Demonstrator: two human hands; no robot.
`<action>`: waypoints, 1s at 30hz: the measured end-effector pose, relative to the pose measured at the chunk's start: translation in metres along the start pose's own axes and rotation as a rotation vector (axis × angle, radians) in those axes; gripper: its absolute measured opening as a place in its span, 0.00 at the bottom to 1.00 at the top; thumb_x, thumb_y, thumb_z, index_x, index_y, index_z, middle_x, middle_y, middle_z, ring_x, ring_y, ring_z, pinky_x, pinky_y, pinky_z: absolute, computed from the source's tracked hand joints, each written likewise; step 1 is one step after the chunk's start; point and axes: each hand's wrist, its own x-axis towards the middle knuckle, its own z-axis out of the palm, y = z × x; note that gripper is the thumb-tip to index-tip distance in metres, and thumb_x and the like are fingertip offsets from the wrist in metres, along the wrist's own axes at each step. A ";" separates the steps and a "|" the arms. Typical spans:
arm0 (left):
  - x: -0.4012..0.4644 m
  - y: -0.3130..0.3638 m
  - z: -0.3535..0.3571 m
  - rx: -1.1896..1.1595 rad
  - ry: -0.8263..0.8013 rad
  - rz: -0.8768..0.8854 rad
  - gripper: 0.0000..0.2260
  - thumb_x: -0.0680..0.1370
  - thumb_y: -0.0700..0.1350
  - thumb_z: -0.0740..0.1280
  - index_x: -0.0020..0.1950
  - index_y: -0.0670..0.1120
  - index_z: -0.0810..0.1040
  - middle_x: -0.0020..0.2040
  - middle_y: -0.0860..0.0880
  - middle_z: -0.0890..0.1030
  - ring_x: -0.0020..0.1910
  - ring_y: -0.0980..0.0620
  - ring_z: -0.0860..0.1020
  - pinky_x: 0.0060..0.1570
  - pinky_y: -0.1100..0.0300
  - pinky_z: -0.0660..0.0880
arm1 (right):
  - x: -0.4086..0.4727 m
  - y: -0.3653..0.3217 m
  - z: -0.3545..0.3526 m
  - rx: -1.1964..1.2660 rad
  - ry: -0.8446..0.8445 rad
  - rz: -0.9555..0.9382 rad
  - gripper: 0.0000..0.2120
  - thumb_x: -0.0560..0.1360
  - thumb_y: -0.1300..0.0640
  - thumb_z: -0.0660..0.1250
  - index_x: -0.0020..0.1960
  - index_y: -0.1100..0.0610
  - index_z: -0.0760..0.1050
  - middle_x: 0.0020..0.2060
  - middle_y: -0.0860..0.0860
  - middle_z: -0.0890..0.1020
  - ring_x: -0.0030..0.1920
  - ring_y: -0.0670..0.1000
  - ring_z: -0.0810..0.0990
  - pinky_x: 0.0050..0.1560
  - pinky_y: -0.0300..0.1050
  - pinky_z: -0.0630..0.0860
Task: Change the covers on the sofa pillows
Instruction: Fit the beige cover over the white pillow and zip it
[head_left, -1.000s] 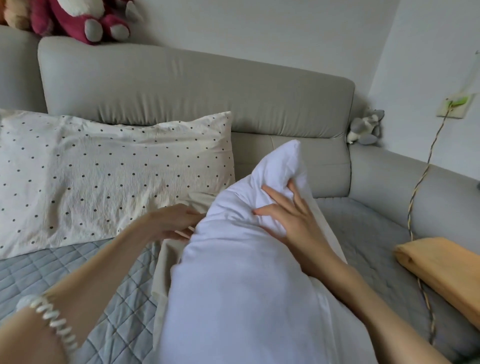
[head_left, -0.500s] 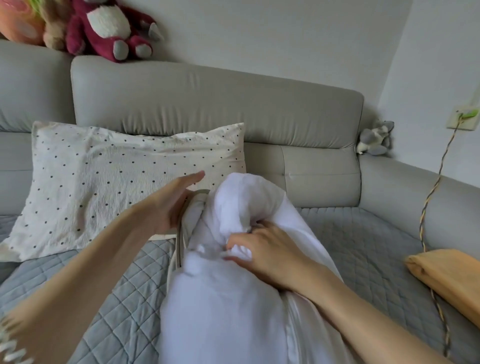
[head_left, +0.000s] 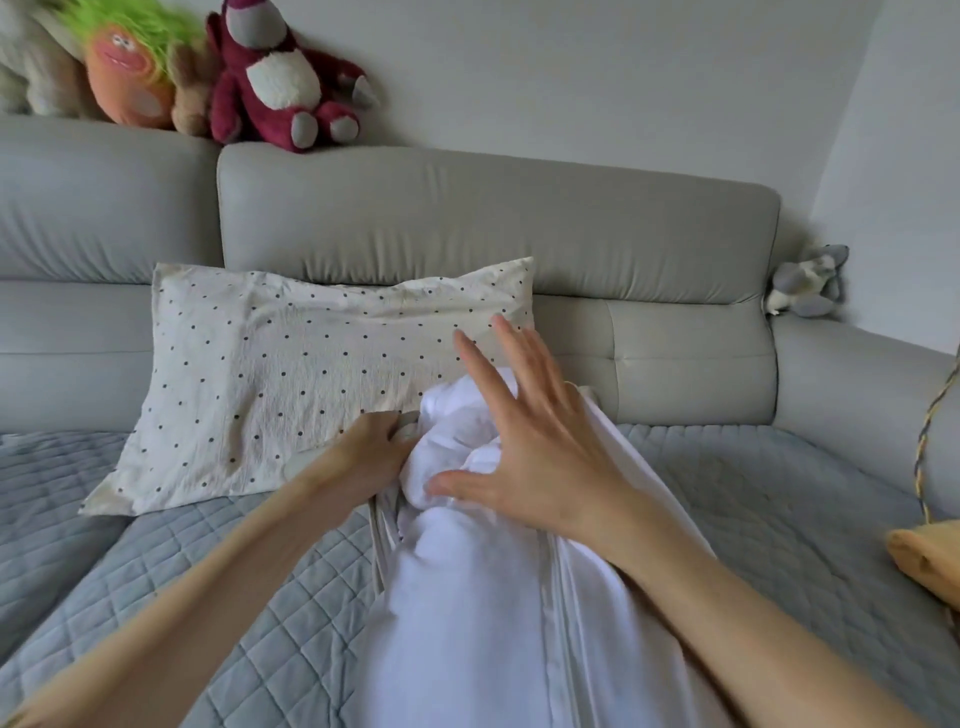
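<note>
A bare white pillow (head_left: 467, 613) lies lengthwise on the sofa seat in front of me, its far end bunched up. A pale grey cover (head_left: 387, 525) shows as a band along its left side. My left hand (head_left: 371, 447) grips the cover's edge at the pillow's far left. My right hand (head_left: 524, 441) hovers over the bunched end with fingers spread and straight, the thumb touching the white fabric. A dotted cream pillow (head_left: 291, 384) leans against the backrest to the left.
The grey sofa (head_left: 493, 223) has a quilted blue-grey seat pad (head_left: 218, 587). Plush toys (head_left: 280, 83) sit on top of the backrest, a small grey one (head_left: 808, 283) in the right corner. A folded yellow cloth (head_left: 930, 566) and a braided cable (head_left: 930, 441) lie at the right.
My right hand has let go of the pillow's bunched end and spread open above it. My left hand has closed on the cover's edge. The view has tilted up.
</note>
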 end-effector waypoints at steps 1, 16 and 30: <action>0.000 -0.004 -0.001 0.003 0.013 0.010 0.07 0.77 0.40 0.61 0.40 0.41 0.69 0.33 0.47 0.67 0.29 0.54 0.64 0.22 0.70 0.60 | 0.004 -0.002 -0.002 -0.090 -0.114 0.017 0.44 0.65 0.29 0.62 0.75 0.45 0.53 0.76 0.50 0.51 0.75 0.52 0.49 0.68 0.46 0.52; -0.015 -0.068 -0.026 0.008 0.238 0.029 0.14 0.74 0.50 0.65 0.31 0.45 0.70 0.26 0.52 0.70 0.25 0.57 0.67 0.25 0.64 0.62 | 0.006 -0.025 0.123 -0.179 -0.487 -0.240 0.39 0.71 0.38 0.42 0.74 0.60 0.58 0.72 0.60 0.62 0.73 0.60 0.58 0.71 0.59 0.54; -0.069 -0.097 -0.036 -0.425 -0.029 0.081 0.14 0.67 0.52 0.73 0.52 0.55 0.82 0.50 0.52 0.83 0.52 0.57 0.80 0.52 0.65 0.73 | 0.052 -0.013 0.123 0.094 -0.534 0.058 0.21 0.75 0.44 0.62 0.61 0.58 0.75 0.63 0.56 0.75 0.63 0.57 0.72 0.60 0.48 0.67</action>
